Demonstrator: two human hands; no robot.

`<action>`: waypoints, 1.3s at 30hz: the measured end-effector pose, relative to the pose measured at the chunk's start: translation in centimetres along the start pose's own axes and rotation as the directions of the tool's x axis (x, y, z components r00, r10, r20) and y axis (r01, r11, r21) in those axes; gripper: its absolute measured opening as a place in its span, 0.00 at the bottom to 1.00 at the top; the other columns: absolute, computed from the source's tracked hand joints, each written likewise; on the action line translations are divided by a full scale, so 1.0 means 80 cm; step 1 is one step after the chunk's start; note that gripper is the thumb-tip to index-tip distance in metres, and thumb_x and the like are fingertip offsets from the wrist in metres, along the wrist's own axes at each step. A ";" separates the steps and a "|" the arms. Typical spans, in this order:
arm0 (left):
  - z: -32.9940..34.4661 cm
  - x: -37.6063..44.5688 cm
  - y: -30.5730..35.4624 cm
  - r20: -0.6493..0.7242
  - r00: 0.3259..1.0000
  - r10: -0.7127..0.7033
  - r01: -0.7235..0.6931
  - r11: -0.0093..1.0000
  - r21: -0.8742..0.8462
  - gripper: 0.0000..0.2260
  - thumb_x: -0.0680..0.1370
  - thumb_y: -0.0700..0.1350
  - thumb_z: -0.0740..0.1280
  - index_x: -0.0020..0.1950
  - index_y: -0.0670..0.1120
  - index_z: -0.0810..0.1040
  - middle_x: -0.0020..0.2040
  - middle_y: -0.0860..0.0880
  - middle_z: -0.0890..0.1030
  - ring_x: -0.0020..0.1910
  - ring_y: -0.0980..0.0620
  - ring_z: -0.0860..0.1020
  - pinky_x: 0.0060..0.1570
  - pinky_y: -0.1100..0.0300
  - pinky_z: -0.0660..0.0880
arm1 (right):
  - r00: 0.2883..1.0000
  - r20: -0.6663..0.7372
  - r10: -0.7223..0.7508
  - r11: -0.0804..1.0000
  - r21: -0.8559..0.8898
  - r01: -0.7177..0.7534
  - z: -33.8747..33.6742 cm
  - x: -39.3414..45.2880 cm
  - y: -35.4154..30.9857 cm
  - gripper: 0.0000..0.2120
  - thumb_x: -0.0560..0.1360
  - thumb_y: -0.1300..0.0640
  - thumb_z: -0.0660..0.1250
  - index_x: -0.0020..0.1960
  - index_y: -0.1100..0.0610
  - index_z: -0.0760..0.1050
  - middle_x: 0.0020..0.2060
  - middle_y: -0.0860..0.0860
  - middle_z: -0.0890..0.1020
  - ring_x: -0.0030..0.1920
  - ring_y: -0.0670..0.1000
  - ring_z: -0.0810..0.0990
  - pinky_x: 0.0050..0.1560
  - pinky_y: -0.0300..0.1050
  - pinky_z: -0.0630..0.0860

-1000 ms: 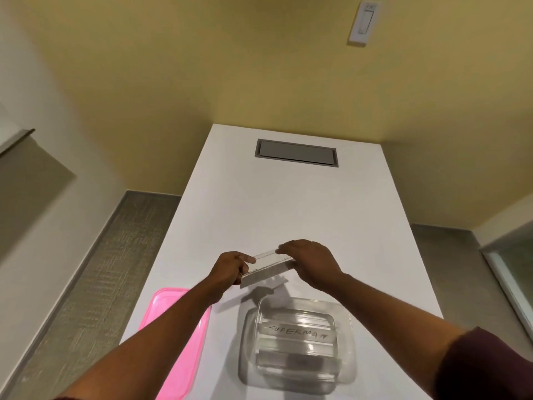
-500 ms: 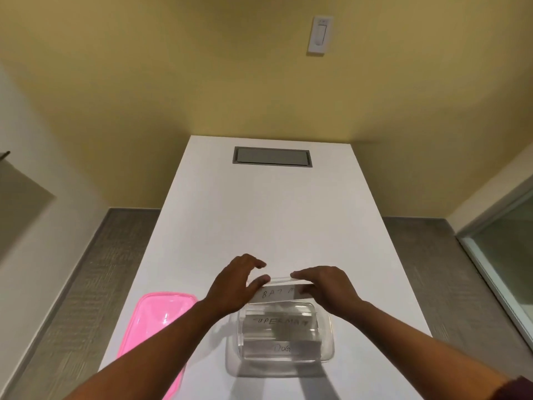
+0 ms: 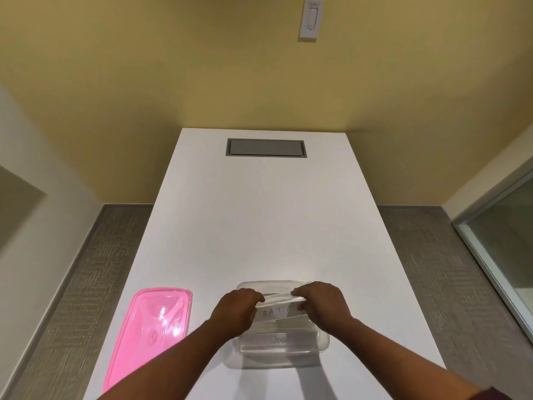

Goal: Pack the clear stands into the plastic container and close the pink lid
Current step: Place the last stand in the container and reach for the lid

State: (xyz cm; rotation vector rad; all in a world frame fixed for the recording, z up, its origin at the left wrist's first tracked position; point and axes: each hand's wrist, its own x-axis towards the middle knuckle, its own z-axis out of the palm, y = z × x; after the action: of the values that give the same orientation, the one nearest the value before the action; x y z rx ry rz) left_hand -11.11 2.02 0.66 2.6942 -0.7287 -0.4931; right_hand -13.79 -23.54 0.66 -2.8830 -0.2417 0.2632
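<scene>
Left hand (image 3: 237,312) and right hand (image 3: 322,308) pinching opposite ends of a clear acrylic stand (image 3: 278,310), tilted over the transparent plastic container (image 3: 323,343) to slot in, apparently behind others. Translucent pink lid (image 3: 150,327) parked left on the white table (image 3: 259,220), awaiting closing.

Clear plastic rectangular container (image 3: 323,343): one
Flat pink plastic lid (image 3: 150,330): one
Clear acrylic stands with handwritten cards: at least two, one lettered "BAT" (image 3: 275,312), one "DOG" (image 3: 278,339)
Hands: two
</scene>
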 end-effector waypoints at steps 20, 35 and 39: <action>0.034 0.028 0.004 0.068 0.994 -0.081 0.070 0.986 0.152 0.12 0.76 0.38 0.58 0.56 0.48 0.75 0.53 0.47 0.81 0.51 0.42 0.80 0.44 0.52 0.75 | 0.994 0.106 0.041 0.999 0.028 -0.044 0.064 0.024 -0.011 0.17 0.76 0.57 0.68 0.64 0.45 0.79 0.58 0.43 0.85 0.59 0.49 0.82 0.53 0.44 0.76; 0.052 0.028 0.002 0.009 0.999 -0.043 0.041 0.987 0.157 0.15 0.75 0.34 0.60 0.60 0.45 0.75 0.56 0.46 0.79 0.54 0.43 0.79 0.44 0.49 0.76 | 0.985 0.151 0.080 0.995 0.041 -0.087 0.073 0.026 -0.011 0.16 0.77 0.51 0.69 0.64 0.46 0.76 0.60 0.44 0.82 0.65 0.50 0.76 0.54 0.49 0.79; 0.054 0.019 -0.006 -0.065 0.997 0.044 -0.039 0.997 0.072 0.15 0.75 0.37 0.60 0.61 0.46 0.76 0.61 0.49 0.78 0.60 0.47 0.77 0.47 0.51 0.79 | 0.988 0.139 0.073 0.995 0.059 -0.082 0.067 0.017 -0.008 0.18 0.77 0.51 0.68 0.67 0.45 0.75 0.64 0.43 0.80 0.69 0.48 0.73 0.59 0.47 0.77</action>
State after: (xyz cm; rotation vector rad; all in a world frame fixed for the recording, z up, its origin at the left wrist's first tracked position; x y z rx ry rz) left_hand -11.39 0.77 -3.78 2.7404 -0.7964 -0.3729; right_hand -13.62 -21.54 -4.55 -2.8175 -0.1418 0.4750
